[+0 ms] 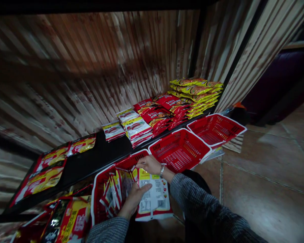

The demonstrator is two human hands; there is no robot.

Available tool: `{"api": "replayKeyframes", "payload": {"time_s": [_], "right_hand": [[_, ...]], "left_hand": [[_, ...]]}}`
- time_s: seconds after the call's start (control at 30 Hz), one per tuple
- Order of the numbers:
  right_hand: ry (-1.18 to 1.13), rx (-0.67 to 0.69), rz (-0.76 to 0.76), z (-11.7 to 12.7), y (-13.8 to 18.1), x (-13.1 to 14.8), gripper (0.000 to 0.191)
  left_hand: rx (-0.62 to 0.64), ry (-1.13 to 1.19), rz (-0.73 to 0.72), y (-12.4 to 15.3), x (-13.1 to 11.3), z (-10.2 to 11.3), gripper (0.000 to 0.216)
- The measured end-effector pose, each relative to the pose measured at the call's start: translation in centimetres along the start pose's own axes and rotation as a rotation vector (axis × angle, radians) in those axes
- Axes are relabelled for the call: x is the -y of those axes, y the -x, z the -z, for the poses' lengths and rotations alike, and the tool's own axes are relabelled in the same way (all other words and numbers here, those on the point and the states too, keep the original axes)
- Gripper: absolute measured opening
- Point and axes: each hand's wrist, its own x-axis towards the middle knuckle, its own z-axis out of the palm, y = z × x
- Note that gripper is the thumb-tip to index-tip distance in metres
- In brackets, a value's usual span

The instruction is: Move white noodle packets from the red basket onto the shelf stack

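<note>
My left hand [134, 199] is closed on a white, red and yellow food packet [155, 199], its thumb lying across the printed back. The packet is tilted, with a barcode near its lower edge. My right hand [151, 164] is bent over the packet's top edge, fingers curled and pinching there; their tips are partly hidden. Both hands are at the right side of a red basket [93, 199] with a white rim. Several similar packets [116, 189] stand on edge inside it, close to my left hand.
On the black shelf [111, 148] lie white packets [136, 127], red packets [157, 116], a yellow stack [195, 89] and flat red-yellow packets [52, 158]. Two more red baskets, a middle one [179, 153] and a right one [215, 130], line its front. Large bags [73, 219] are at lower left.
</note>
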Motion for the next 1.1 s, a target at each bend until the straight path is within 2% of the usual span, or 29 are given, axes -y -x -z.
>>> {"api": "replayKeyframes", "payload": {"time_s": [0.13, 0.27, 0.4, 0.5, 0.57, 0.7, 0.83, 0.9, 0.97, 1.03, 1.1], "right_hand": [[0.024, 0.027, 0.001, -0.3, -0.2, -0.5, 0.024], [0.011, 0.046, 0.000, 0.9, -0.5, -1.3, 0.024], [-0.188, 0.012, -0.114, 2.9, 0.0, -2.7, 0.043], [-0.440, 0.112, -0.208, 3.4, 0.5, -3.6, 0.051], [-0.580, 0.138, -0.203, 3.2, 0.4, -4.1, 0.050], [-0.694, -0.010, -0.204, 2.2, -0.1, -4.4, 0.047], [-0.775, -0.081, -0.241, 1.5, -0.2, -4.0, 0.045], [-0.877, -0.032, -0.318, 1.1, 0.0, -3.5, 0.044], [-0.964, 0.075, -0.379, 0.7, 0.2, -3.1, 0.043], [-1.003, 0.156, -0.385, 0.2, 0.4, -2.7, 0.041], [-1.007, 0.172, -0.367, -0.1, 0.5, -2.4, 0.039]], "left_hand": [[0.009, -0.002, 0.032, 0.6, 0.3, 0.2, 0.058], [0.004, 0.036, 0.074, 1.0, 0.3, 1.0, 0.053], [-0.164, 0.126, 0.047, 1.4, -1.2, 2.2, 0.043], [-0.291, 0.190, 0.002, 1.9, -2.4, 2.7, 0.036], [-0.313, 0.222, -0.024, 2.0, -2.8, 2.8, 0.034], [-0.269, 0.280, -0.055, 1.9, -3.0, 2.7, 0.039], [-0.286, 0.338, -0.086, 1.7, -2.9, 2.7, 0.043], [-0.311, 0.363, -0.109, 1.5, -2.9, 2.9, 0.043], [-0.321, 0.375, -0.139, 1.4, -3.0, 3.3, 0.043], [-0.323, 0.375, -0.172, 1.3, -3.0, 3.5, 0.042], [-0.316, 0.367, -0.202, 1.2, -3.0, 3.7, 0.042]]}}
